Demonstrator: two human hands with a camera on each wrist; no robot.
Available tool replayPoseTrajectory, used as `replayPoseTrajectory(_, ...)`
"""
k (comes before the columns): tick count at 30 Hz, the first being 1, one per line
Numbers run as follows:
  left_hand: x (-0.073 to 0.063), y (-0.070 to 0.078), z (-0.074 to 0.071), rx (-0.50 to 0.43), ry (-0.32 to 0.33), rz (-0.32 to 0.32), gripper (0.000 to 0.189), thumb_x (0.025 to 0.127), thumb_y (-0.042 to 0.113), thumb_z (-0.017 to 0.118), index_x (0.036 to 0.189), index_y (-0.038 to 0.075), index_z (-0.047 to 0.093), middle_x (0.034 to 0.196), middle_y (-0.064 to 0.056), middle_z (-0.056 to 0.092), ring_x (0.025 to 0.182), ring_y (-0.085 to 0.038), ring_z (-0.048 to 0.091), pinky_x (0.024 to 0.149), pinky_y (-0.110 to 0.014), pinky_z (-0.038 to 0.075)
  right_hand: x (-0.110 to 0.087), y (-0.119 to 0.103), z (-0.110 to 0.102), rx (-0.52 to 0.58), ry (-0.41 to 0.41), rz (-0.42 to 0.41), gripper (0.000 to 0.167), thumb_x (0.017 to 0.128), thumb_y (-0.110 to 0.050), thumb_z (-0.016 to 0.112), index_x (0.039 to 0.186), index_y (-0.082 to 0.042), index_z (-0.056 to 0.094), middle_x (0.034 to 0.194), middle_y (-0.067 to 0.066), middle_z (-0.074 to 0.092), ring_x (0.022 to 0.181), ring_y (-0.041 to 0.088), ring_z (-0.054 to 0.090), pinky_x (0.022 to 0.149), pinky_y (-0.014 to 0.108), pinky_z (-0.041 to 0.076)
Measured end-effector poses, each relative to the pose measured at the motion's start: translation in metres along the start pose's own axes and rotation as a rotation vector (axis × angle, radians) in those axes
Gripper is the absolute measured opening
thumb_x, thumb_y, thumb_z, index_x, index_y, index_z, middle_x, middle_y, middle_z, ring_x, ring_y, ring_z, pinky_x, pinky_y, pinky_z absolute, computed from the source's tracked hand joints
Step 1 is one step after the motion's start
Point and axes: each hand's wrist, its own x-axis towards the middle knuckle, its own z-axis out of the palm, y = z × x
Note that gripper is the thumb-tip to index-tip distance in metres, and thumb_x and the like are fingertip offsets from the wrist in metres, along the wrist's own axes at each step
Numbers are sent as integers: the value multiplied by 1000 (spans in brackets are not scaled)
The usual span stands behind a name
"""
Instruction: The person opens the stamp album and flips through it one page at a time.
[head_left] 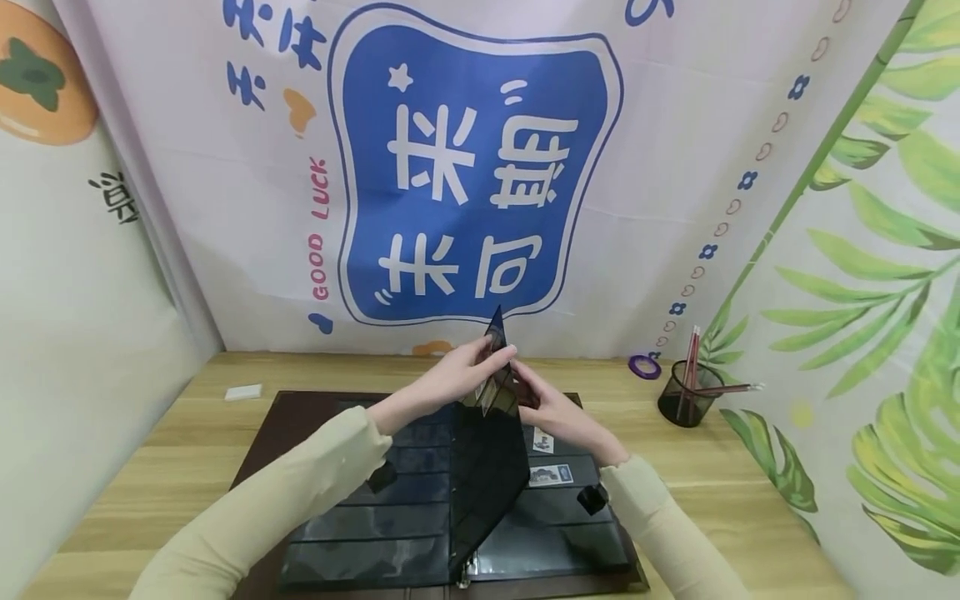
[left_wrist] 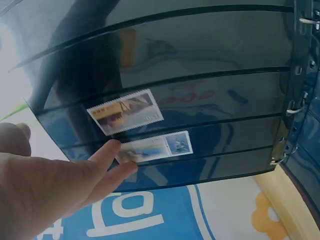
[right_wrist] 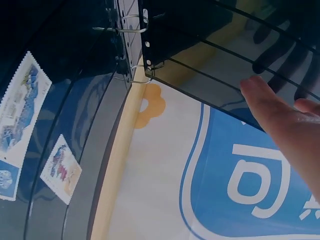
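A dark stamp album (head_left: 367, 550) lies spread on the table, one black page (head_left: 491, 467) standing raised in the middle. My left hand (head_left: 457, 371) is at the page's upper part, on its left face. In the left wrist view, extended fingertips of the left hand (left_wrist: 70, 175) touch the end of a long stamp (left_wrist: 155, 146). Another stamp (left_wrist: 127, 112) sits in the strip beside it. Across the page, my right hand (head_left: 562, 417) has an extended finger (right_wrist: 265, 97) at the other face. More stamps (right_wrist: 61, 170) show on the right-hand page.
A black mesh pen cup (head_left: 686, 400) with pencils stands at the back right, beside a purple ring of tape (head_left: 645, 367). A small white block (head_left: 243, 392) lies at the back left. Metal rings (right_wrist: 135, 25) bind the pages. A printed cloth (head_left: 262, 275) hangs behind the table.
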Motion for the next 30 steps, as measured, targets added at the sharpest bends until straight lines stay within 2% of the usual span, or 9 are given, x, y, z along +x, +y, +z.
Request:
replayPoseTrajectory(4, -3, 0, -4, -8, 13, 12, 62, 103, 43, 47, 151, 5, 37, 144, -18, 54, 135, -34, 52, 111, -52, 43, 4, -2, 4, 9, -32, -43, 81, 101, -32, 56, 161, -13, 5, 167, 18, 11, 150, 41, 26, 116, 57, 33)
replayPoseTrajectory(7, -7, -1, -10, -28, 28, 5, 61, 104, 35, 48, 154, 4, 31, 149, -20, 48, 137, -36, 49, 110, -52, 44, 5, 1, 5, 40, -55, -86, 83, 99, -40, 59, 162, -17, 9, 167, 14, 16, 149, 40, 31, 116, 55, 36)
replayPoseTrajectory(10, -15, -2, -22, -84, 48, -9, 65, 103, 25, 47, 158, 3, 19, 157, -22, 35, 142, -37, 43, 111, -51, 44, 4, 9, 2, 59, -54, -93, 81, 98, -38, 61, 161, -23, 12, 167, 10, 19, 149, 37, 33, 115, 55, 36)
replayPoseTrajectory(14, -30, -12, -42, -117, 70, 4, 68, 99, 13, 41, 159, 0, 10, 160, -26, 28, 145, -41, 38, 113, -52, 41, -2, 27, -5, 6, -9, -54, 79, 99, -26, 62, 161, -22, 13, 166, 11, 20, 148, 39, 32, 115, 58, 34)
replayPoseTrajectory(17, -45, -27, -58, -75, 93, -1, 68, 99, 10, 38, 158, -2, 8, 160, -29, 24, 145, -44, 34, 113, -56, 39, -10, 41, -12, -48, 11, -2, 80, 99, -21, 62, 161, -15, 13, 166, 16, 19, 148, 41, 31, 115, 60, 33)
replayPoseTrajectory(22, -72, -55, -81, -44, 131, -62, 67, 100, 8, 38, 155, -10, 6, 159, -36, 18, 145, -51, 28, 117, -60, 31, -22, 65, -22, -154, 35, 104, 83, 98, -30, 63, 159, -4, 13, 164, 24, 20, 148, 43, 30, 117, 59, 31)
replayPoseTrajectory(26, -90, -81, -90, -84, 124, -137, 67, 100, 4, 37, 154, -14, 1, 159, -39, 8, 147, -54, 15, 120, -62, 20, -31, 81, -30, -295, 75, 162, 85, 95, -34, 67, 158, -3, 19, 162, 23, 25, 146, 43, 33, 116, 61, 32)
replayPoseTrajectory(30, -102, -109, -93, -81, 133, -207, 69, 96, -1, 38, 153, -15, 1, 157, -41, 10, 146, -57, 15, 118, -63, 23, -37, 94, -35, -410, 93, 180, 89, 91, -36, 72, 157, -3, 24, 162, 23, 27, 146, 44, 32, 115, 63, 31)
